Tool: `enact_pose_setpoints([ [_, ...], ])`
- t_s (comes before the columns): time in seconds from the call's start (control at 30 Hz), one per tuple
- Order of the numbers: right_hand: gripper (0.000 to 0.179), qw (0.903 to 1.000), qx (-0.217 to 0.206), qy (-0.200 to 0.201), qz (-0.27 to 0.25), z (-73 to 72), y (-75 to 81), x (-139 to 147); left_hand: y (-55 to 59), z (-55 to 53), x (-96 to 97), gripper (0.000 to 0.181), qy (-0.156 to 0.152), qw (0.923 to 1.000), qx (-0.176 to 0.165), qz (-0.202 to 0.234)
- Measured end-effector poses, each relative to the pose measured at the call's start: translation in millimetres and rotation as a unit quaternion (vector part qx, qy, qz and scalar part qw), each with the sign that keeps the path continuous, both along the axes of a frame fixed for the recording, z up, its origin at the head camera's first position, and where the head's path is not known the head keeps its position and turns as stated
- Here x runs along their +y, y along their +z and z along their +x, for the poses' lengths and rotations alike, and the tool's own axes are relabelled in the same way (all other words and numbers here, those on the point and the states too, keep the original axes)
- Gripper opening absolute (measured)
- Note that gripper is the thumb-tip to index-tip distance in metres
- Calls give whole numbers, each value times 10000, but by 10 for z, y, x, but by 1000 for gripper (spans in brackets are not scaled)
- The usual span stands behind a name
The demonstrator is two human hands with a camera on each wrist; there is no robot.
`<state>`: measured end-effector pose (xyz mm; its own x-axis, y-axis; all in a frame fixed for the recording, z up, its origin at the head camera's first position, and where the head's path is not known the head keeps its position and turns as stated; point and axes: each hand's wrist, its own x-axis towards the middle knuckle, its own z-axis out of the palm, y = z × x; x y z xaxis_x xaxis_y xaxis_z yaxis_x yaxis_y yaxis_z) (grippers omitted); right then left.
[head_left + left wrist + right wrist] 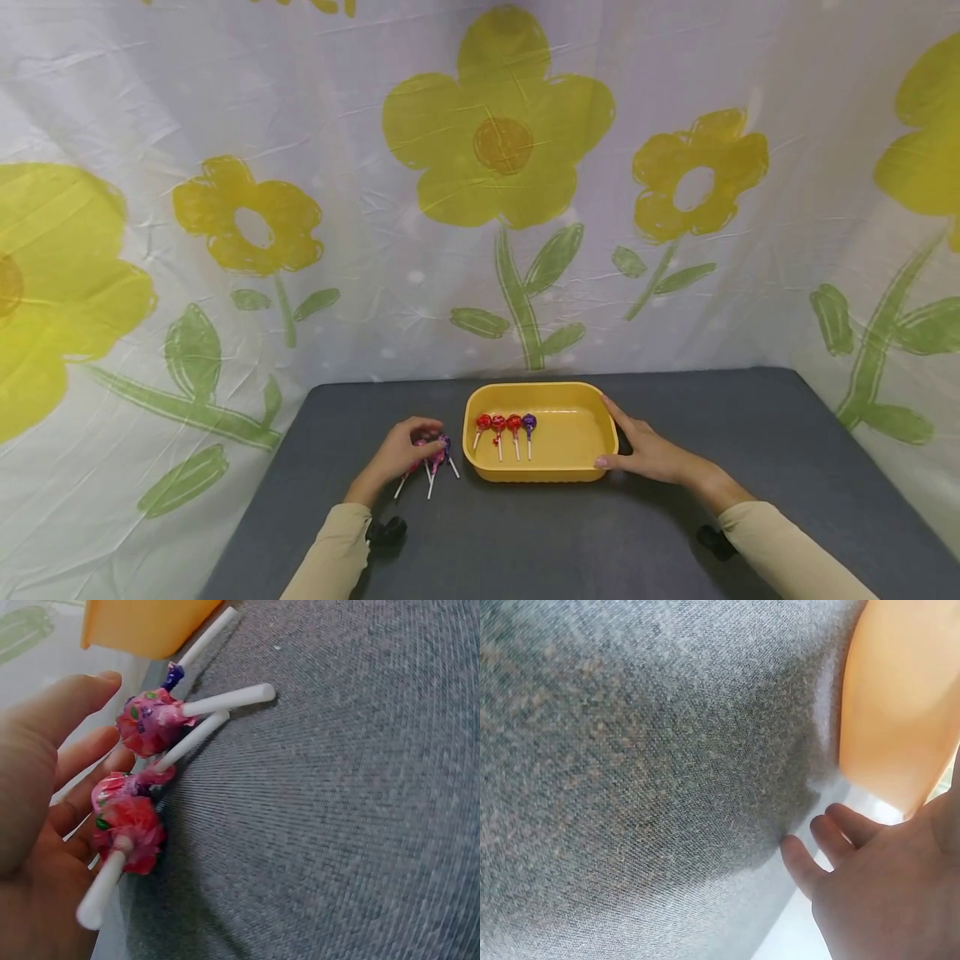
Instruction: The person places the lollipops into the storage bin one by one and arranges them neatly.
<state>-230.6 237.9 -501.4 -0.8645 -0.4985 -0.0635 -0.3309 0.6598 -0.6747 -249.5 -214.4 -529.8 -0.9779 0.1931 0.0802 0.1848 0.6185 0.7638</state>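
My left hand (pixel 405 454) is over a small group of lollipops with pink and purple wrappers. In the left wrist view, its thumb and fingers stand apart around a pink lollipop (pixel 146 724) and a red-pink lollipop (pixel 133 829), whose white sticks point outward. A purple-wrapped lollipop (pixel 446 442) lies at the group's right side. My right hand (pixel 652 450) spans the right end of a yellow tray (pixel 540 476), thumb and forefinger at its rim. Its other fingers hang loosely outside the wall in the right wrist view. Inside the tray, red lollipops (pixel 498 423) and a purple lollipop (pixel 529 422) form a row at the left.
The tray stands near the back edge of a dark grey cloth-covered table (pixel 555 542). Behind the table hangs a white curtain (pixel 390 292) printed with yellow flowers. Black wrist bands show below both hands.
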Motion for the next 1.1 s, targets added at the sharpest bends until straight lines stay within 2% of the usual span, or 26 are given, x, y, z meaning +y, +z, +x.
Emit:
enact_pose_setpoints([
  [0.37, 109, 10000, -1, 28, -37, -5, 1, 1, -30, -35, 27, 24, 192, 9997, -29, -139],
  [0.7, 108, 10000, -87, -29, 13, 1, 2, -3, -26, -47, 51, 17, 98, 9999, 55, -108],
  [0.83, 108, 9999, -154, -40, 15, 4, 10, -8, -27, -43, 54, 17, 76, 9999, 107, -97],
  [1.1, 109, 9998, -191, 9, 25, 4, 19, -3, -25, -38, 87, 21, 279, 9996, -75, 9],
])
